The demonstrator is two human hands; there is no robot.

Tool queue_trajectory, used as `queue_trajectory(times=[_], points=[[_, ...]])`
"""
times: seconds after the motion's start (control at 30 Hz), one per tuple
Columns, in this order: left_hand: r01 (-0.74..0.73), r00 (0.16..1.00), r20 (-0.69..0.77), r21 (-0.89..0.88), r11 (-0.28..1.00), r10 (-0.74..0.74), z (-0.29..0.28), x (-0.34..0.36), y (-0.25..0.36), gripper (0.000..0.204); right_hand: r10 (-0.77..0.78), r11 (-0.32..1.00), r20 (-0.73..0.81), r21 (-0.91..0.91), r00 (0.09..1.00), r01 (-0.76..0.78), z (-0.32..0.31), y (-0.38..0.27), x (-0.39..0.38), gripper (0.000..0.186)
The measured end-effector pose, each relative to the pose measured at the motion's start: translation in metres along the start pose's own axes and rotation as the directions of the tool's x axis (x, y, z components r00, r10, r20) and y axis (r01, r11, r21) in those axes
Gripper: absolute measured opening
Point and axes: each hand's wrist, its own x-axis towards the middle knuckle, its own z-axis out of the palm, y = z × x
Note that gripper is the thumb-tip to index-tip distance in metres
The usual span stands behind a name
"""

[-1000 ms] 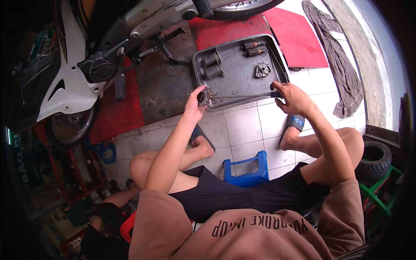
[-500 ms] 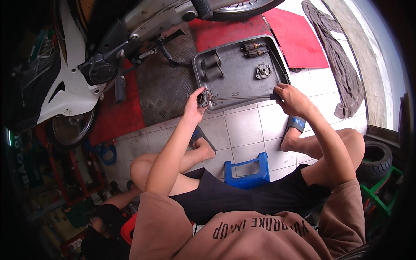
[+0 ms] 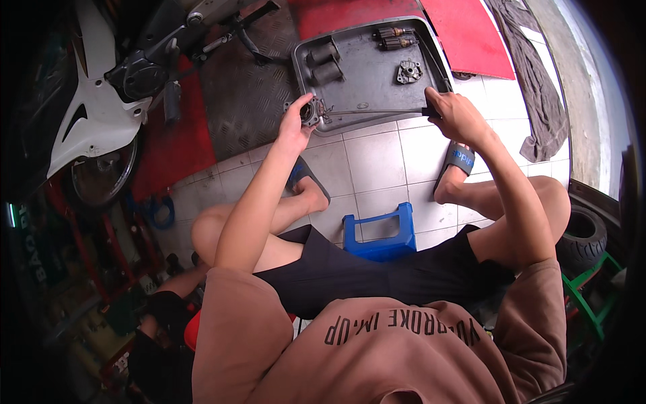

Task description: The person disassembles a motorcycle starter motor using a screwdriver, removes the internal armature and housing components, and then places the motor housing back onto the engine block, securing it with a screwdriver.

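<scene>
My left hand (image 3: 297,122) grips a ring-shaped metal housing (image 3: 311,111) above the near-left corner of a metal tray (image 3: 300,67). A long, thin tool shaft (image 3: 373,111) runs across to it, its tip at the housing's right side among small parts too tiny to tell apart. My right hand (image 3: 457,116) is closed on the tool's black handle (image 3: 428,112) at the tray's right. Inside the tray lie two grey cylindrical parts (image 3: 326,71) at the left, two dark ribbed parts (image 3: 396,42) at the back and a round metal cover (image 3: 409,71) at the right.
A white motorbike (image 3: 94,135) fills the upper left. The tray rests on red boards (image 3: 464,37) and chequer plate (image 3: 242,114). A blue stool (image 3: 377,249) sits between my legs, a dark cloth (image 3: 545,121) at right beside a tyre (image 3: 579,236). Another person (image 3: 155,337) is at lower left.
My right hand's fingers have closed further round the handle since a second ago. The whole scene now appears higher in the view; the tool still meets the housing in my left hand.
</scene>
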Motion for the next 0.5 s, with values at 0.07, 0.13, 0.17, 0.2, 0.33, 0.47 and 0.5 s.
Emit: queue_trajectory(times=[0.07, 0.13, 0.17, 0.2, 0.33, 0.47, 0.5], points=[[-0.001, 1.0, -0.002, 0.005, 1.0, 0.001, 0.0, 0.0, -0.002, 0.014, 0.09, 0.996, 0.059, -0.031, 0.994, -0.088, -0.004, -0.007, -0.002, 0.038], [-0.003, 1.0, -0.005, 0.003, 1.0, 0.003, -0.001, -0.001, -0.001, 0.015, 0.027, 0.999, 0.042, 0.027, 0.999, -0.029, -0.002, -0.004, -0.001, 0.037], [-0.002, 1.0, 0.0, 0.0, 1.0, 0.002, 0.0, 0.0, 0.0, 0.015, -0.026, 0.997, 0.021, 0.08, 0.999, 0.025, -0.002, -0.001, -0.002, 0.035], [0.0, 1.0, 0.0, -0.001, 1.0, 0.0, 0.002, 0.0, 0.001, 0.015, -0.025, 0.997, 0.023, 0.079, 0.999, 0.023, 0.005, 0.008, -0.002, 0.035], [-0.014, 1.0, -0.024, -0.009, 1.0, 0.014, 0.004, 0.002, 0.001, 0.015, -0.161, 0.986, -0.066, 0.035, 0.985, 0.164, 0.018, 0.02, 0.001, 0.031], [-0.029, 0.999, -0.02, -0.011, 1.0, 0.029, 0.0, 0.002, 0.001, 0.015, 0.154, 0.988, 0.118, -0.016, 0.981, -0.153, -0.01, -0.011, 0.004, 0.026], [-0.027, 0.999, -0.021, -0.012, 1.0, 0.027, 0.0, 0.002, 0.001, 0.015, 0.154, 0.988, 0.121, -0.016, 0.981, -0.153, -0.009, -0.01, 0.003, 0.026]])
